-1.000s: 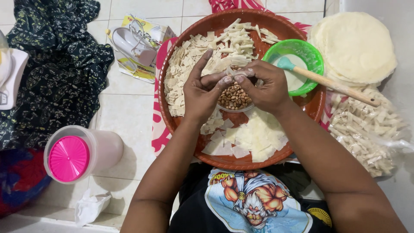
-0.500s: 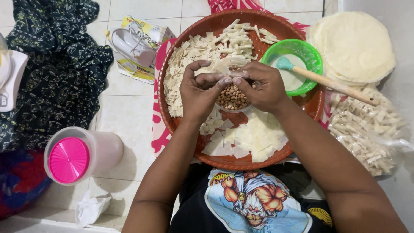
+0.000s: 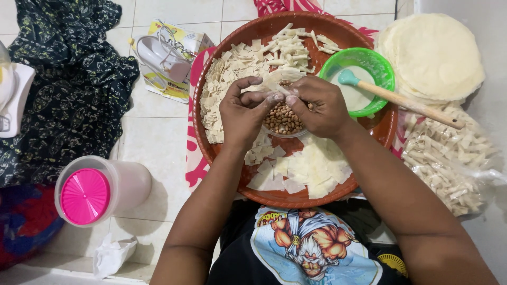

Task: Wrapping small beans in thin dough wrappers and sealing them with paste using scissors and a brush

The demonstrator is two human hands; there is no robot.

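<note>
The hands hide part of the peanut bowl (image 3: 283,120); the bag of strips (image 3: 449,158) is cut off at the right edge.

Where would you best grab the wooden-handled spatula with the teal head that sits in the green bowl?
Grip the wooden-handled spatula at the bare handle end sticking out past the green plastic bowl, coming from the right; its teal head lies in the white paste.
</note>
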